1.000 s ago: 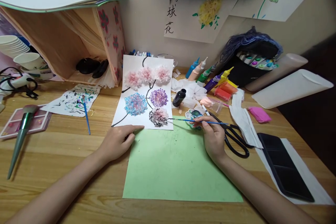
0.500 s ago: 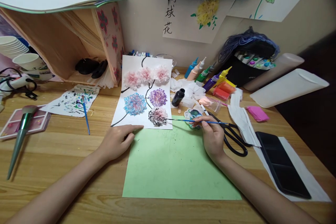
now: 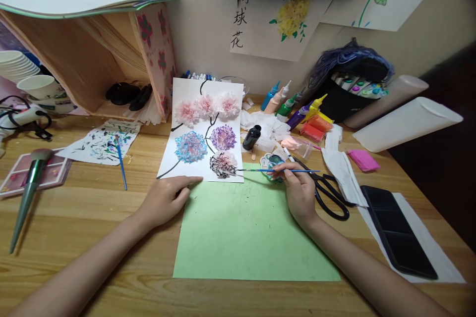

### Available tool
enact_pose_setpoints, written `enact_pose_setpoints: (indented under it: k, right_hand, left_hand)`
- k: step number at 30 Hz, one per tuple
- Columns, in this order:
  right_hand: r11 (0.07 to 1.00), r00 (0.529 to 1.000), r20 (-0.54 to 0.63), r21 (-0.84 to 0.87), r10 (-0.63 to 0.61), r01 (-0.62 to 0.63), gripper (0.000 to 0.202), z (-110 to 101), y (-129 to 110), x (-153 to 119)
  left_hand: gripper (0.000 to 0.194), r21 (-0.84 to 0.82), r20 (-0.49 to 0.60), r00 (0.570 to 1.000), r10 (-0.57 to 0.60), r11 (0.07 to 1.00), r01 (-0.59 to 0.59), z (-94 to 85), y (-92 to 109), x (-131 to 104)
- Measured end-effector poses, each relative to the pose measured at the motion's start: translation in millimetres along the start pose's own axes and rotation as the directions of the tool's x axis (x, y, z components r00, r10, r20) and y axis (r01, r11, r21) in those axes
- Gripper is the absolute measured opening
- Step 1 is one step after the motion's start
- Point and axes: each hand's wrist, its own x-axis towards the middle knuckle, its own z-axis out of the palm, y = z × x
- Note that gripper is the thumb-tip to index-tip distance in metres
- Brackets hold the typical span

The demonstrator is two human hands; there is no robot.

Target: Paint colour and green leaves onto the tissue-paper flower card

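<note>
- Holding brush in right hand, clamped between thumb and fingers, nearly level, with tip to the left.
- Reaching, at the tip, the right edge of black-edged flower, left of the grip; perhaps touching, though too fine to be sure.
- Just behind the gripping fingers, partly covered by them: palette, smeared with dark and green paint.
- Just right of the grip: scissors, with black handles.
- Left of the grip, under the flower: white sheet, overlapping the far edge of green paper.
- Farther along the sheet from the grip: purple flower, blue flower, then three pink flowers in a row, among black painted stems.
- Resting left hand well left of the grip, with index finger outstretched to the sheet's near edge and thumb apart from it.
- Beyond the grip, to the left: black bottle, uncapped, beside crumpled tissue.
- Beyond the grip, farther back: paint bottles in several colours.
- Right of the grip, well apart: pink packet and black case.
- Far left of the grip, past the left hand: second brush on paint-marked cloth, then large brush.
</note>
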Motion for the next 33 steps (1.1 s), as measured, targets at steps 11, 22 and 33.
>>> enact_pose_setpoints:
  k: [11, 22, 33]
  right_hand:
    - [1.000, 1.000, -0.012, 0.005, 0.005, -0.005, 0.016, -0.1, 1.1, -0.5]
    - [0.997, 0.998, 0.067, -0.078, 0.008, -0.003, 0.019, 3.3, -4.1, -2.9]
    - [0.994, 0.995, 0.092, -0.098, -0.042, 0.051, 0.020, 3.5, -6.2, -3.2]
  left_hand:
    - [0.043, 0.000, 0.001, 1.000, -0.004, 1.000, 0.004, -0.6, 0.3, -0.8]
    - [0.042, 0.005, -0.015, 1.000, -0.001, 1.000, 0.001, 0.2, -0.1, -0.3]
    - [0.041, -0.015, -0.029, 1.000, -0.007, 1.000, 0.006, 0.0, 1.0, -0.1]
